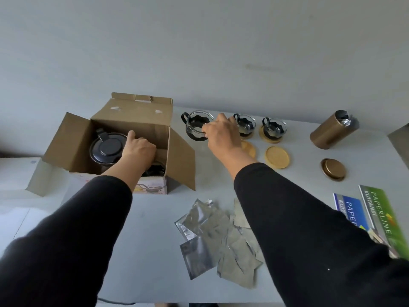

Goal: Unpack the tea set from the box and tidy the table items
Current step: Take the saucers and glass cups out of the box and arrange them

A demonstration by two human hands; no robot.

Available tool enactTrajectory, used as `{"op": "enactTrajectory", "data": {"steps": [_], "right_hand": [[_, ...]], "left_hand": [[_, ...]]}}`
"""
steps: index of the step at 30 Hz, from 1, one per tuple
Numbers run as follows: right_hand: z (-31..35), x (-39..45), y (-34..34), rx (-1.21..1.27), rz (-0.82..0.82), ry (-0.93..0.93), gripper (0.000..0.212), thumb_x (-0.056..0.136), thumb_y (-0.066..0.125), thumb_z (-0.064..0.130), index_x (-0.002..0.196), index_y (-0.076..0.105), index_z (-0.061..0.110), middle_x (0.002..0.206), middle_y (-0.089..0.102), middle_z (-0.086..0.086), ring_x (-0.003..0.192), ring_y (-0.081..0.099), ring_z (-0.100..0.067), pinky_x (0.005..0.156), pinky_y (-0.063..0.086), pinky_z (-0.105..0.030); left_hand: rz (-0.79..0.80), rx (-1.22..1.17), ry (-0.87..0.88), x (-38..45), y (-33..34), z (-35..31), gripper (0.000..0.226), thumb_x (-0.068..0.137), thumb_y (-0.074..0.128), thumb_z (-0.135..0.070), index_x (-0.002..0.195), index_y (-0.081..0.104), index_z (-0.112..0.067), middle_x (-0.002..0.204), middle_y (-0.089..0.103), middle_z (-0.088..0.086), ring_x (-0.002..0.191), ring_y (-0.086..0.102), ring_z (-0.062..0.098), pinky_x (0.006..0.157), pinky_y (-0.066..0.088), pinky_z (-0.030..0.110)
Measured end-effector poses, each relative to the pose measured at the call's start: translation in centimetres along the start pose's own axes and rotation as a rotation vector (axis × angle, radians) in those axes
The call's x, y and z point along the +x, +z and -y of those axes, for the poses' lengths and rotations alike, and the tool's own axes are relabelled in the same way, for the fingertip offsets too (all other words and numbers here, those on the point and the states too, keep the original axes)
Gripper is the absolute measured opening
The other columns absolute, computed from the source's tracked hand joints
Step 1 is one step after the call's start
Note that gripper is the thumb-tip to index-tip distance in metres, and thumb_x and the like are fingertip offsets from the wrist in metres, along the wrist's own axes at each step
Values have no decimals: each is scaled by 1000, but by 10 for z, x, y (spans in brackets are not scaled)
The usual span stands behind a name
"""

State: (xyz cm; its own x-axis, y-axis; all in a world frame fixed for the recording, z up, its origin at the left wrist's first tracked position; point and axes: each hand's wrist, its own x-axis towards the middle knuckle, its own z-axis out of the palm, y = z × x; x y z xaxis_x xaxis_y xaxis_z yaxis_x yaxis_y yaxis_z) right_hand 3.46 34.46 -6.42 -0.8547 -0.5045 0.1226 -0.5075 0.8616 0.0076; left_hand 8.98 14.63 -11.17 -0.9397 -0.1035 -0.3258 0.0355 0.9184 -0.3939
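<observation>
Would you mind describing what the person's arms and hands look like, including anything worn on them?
Both arms are covered by long black sleeves of a plain, soft-looking fabric with no visible logos or markings; the cuffs end at the wrists. The left hand and right hand are bare: no gloves, and no rings, watch or bracelets can be seen in this view. A tiny pale speck sits on the right sleeve.

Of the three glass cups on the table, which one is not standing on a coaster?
The leftmost glass cup, the one the right hand holds by its rim beside the box. The other two cups each sit on a wooden coaster.
</observation>
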Motion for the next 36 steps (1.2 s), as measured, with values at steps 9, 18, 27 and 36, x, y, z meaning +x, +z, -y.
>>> {"op": "enactTrajectory", "data": {"steps": [9,18,27,36], "right_hand": [[1,6,8,-22,-7,19,26,84,48,-5,96,68,7,97,71,-6,105,49,-27,82,32,-34],[7,4,-8,-19,-50,37,27,85,48,-4,97,68,8,97,71,-6,106,49,-27,81,30,-33],[10,-9,-33,-1,-126,82,30,85,48,-1,100,70,12,96,72,-5,106,49,-28,82,31,-34],[-42,-51,-39,-23,-157,193,26,88,50,2,102,70,11,100,72,-7,105,51,-30,84,33,-37]], "left_hand": [[32,-62,70,6,-1,6,9,95,53,-25,86,55,-23,79,56,-5,96,59,22,105,25,48],[-139,-160,29,0,-14,25,21,96,49,-31,98,70,-29,94,68,-7,96,61,19,100,26,45],[-311,-160,11,-16,-78,53,23,97,48,-30,106,69,-32,101,67,-4,100,58,19,104,24,41],[-430,-176,194,-7,-123,-3,25,97,44,-25,97,69,-30,95,68,-6,112,52,17,106,21,45]]}}
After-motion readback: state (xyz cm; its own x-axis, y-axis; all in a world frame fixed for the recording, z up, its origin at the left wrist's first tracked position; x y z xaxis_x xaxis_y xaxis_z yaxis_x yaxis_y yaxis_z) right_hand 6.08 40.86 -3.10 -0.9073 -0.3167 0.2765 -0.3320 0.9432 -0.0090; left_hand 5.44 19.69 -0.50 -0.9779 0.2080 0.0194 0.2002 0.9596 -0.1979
